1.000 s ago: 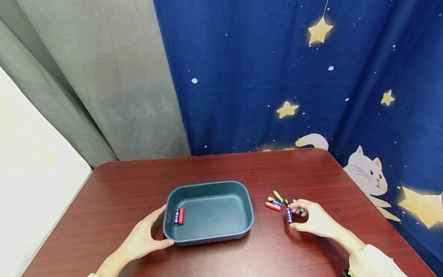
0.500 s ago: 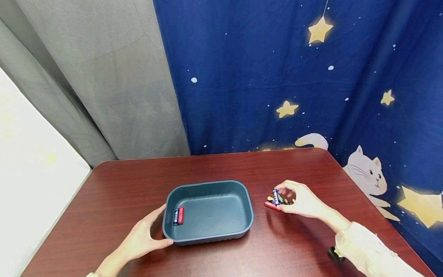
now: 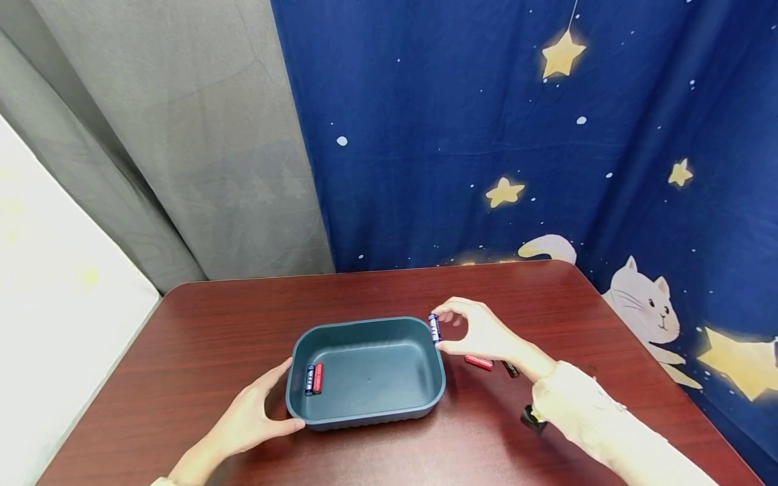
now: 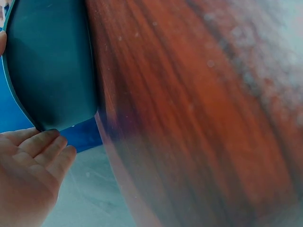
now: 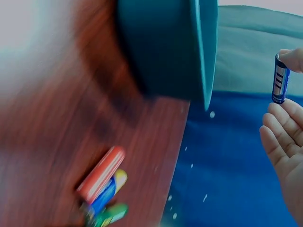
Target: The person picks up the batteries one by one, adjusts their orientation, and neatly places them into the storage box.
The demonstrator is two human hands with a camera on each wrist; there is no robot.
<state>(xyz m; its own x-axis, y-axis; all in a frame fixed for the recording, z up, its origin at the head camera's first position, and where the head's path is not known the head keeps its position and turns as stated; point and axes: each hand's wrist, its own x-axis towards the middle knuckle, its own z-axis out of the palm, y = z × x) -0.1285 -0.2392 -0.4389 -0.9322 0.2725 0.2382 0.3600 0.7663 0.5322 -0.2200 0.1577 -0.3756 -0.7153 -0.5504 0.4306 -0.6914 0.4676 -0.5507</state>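
Between thumb and fingertips, my right hand [image 3: 480, 329] pinches a blue-and-silver battery [image 3: 434, 328] by its two ends, over the right rim of a dark teal plastic bin [image 3: 371, 423]. The right wrist view shows this battery [image 5: 280, 79] standing nearly upright between thumb and fingers, above the rim level. My left hand [image 3: 249, 412] rests against the bin's left end, thumb at the front corner and fingers further back along the side. In the left wrist view its fingers [image 4: 45, 146] lie fairly straight against the bin wall. Inside the bin, a blue battery [image 3: 309, 380] and a red battery [image 3: 319, 379] lie side by side.
Right of the bin, a red battery [image 3: 479, 362] and a dark battery [image 3: 510, 368] show past my right forearm. The right wrist view also shows a blue-and-yellow battery [image 5: 105, 195] and a green battery [image 5: 111, 215] there. Behind the brown table [image 3: 255, 304] hangs a curtain [image 3: 425, 169].
My right hand has carried the blue battery leftward from the loose batteries to the bin's right rim. The left hand, the bin and the two batteries inside stay in place.
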